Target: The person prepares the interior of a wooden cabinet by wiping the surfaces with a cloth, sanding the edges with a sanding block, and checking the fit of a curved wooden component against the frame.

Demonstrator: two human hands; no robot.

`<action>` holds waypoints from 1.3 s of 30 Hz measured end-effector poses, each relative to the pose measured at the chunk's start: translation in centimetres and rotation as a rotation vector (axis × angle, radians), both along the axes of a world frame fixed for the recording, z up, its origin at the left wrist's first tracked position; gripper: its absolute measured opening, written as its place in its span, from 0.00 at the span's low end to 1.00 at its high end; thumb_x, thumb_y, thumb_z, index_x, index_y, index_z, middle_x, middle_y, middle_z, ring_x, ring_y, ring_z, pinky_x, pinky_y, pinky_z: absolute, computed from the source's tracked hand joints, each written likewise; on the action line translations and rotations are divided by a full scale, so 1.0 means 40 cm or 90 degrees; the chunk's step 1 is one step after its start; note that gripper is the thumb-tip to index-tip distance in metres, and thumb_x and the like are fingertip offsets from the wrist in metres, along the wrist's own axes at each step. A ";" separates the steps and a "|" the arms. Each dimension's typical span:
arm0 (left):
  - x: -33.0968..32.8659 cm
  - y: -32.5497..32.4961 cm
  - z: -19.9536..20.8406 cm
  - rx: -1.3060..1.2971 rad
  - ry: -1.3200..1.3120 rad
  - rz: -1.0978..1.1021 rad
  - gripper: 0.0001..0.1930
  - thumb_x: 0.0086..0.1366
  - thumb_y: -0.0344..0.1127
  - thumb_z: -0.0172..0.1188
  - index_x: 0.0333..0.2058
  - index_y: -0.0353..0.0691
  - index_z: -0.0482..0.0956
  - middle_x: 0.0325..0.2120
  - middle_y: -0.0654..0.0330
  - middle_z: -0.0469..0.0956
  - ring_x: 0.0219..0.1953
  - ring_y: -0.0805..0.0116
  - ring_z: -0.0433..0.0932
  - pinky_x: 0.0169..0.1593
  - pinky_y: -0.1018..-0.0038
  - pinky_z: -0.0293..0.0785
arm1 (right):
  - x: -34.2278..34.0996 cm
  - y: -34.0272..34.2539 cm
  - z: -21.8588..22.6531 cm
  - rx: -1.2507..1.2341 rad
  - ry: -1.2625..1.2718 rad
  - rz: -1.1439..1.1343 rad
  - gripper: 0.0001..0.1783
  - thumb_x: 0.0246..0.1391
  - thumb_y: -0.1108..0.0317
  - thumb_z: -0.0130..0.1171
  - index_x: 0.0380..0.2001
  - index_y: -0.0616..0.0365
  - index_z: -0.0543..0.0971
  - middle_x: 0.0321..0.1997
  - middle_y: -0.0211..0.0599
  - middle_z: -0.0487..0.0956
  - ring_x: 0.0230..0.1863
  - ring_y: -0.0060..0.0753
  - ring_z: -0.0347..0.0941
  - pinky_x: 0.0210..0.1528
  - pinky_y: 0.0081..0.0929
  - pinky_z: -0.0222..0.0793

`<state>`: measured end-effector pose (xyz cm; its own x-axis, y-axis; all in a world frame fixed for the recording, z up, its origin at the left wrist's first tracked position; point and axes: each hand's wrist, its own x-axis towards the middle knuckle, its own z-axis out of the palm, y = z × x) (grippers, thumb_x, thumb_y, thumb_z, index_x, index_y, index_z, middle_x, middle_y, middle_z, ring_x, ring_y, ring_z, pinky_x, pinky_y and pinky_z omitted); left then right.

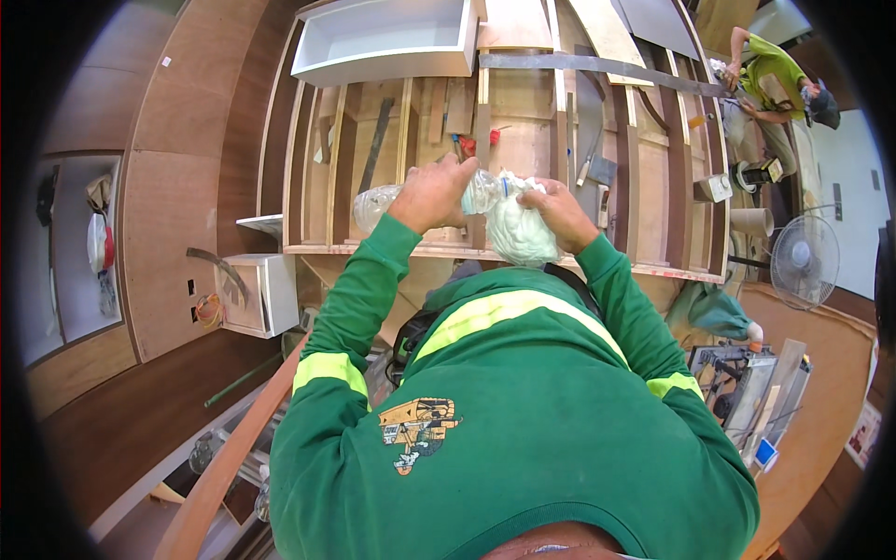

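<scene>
My left hand [433, 194] is wrapped round a clear plastic bottle [376, 203], which lies tilted on its side with its neck toward the right. Against the bottle's mouth my right hand [563, 217] grips a white cloth [523, 227], bunched up and hanging down from the fingers. The cloth touches the bottle's neck end; whether a cap is under it I cannot tell. Both hands are close together above the near edge of a wooden frame [504, 252].
A white open box [387, 42] rests on the frame's far left. A long metal strip [597, 63] crosses it. Red-handled tools [467, 145] and a flat blade [376, 140] lie between the slats. A standing fan [803, 261] is at right, and a co-worker [779, 79] bends at the far right.
</scene>
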<state>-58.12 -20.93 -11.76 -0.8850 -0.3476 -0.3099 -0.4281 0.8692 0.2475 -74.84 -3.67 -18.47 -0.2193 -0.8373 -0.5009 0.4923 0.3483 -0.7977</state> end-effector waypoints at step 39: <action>-0.271 0.112 -1.444 0.305 0.612 0.463 0.42 0.48 0.38 0.81 0.61 0.40 0.70 0.55 0.51 0.75 0.57 0.48 0.75 0.58 0.60 0.75 | -0.562 -0.204 -0.889 0.035 1.144 0.527 0.25 0.57 0.76 0.59 0.58 0.49 0.78 0.57 0.46 0.79 0.58 0.58 0.72 0.62 0.49 0.69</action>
<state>-68.97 -16.44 -69.53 -0.4769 -0.8715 0.1143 -0.2396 0.2541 0.9370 -97.32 -11.84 -54.02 -0.0465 -0.9766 -0.2100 -0.9941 0.0660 -0.0865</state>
